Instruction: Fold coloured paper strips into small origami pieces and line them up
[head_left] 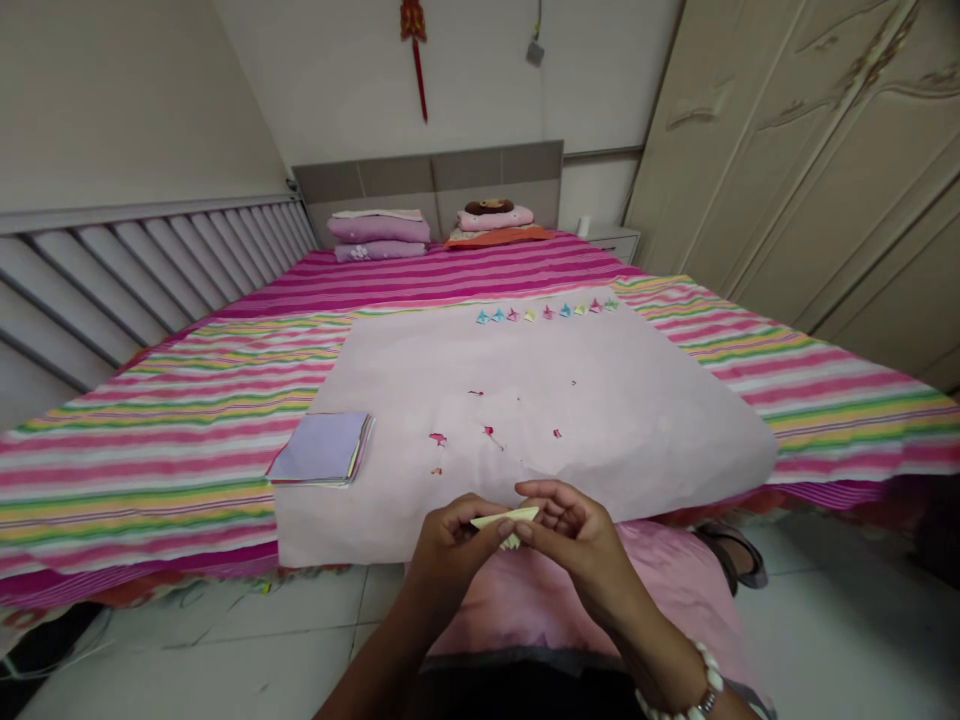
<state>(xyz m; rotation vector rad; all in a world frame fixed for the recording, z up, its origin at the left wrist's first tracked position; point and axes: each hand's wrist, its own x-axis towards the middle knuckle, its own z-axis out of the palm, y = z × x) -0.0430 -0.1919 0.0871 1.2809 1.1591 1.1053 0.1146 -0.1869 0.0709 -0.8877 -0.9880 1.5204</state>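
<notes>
Between my two hands is a small piece of folded pale-yellow paper [504, 517], held above the near edge of a large white sheet [420, 370]. My left hand [466, 535] pinches its left side, thumb pressed on the front. On the right side, my right hand [564, 522] grips it between thumb and fingers, with the index finger raised over the top. Part of the paper is hidden behind the thumbs. A row of several small folded paper pieces [548, 312] in blue, pink, yellow and green lies along the sheet's far edge.
A stack of coloured square paper [321, 447] lies at the sheet's left. Small red scraps [438, 439] are scattered mid-sheet. Beneath is a striped bed [187, 400], with folded bedding [380, 236] at the headboard. A pink cushion [525, 600] lies below my hands.
</notes>
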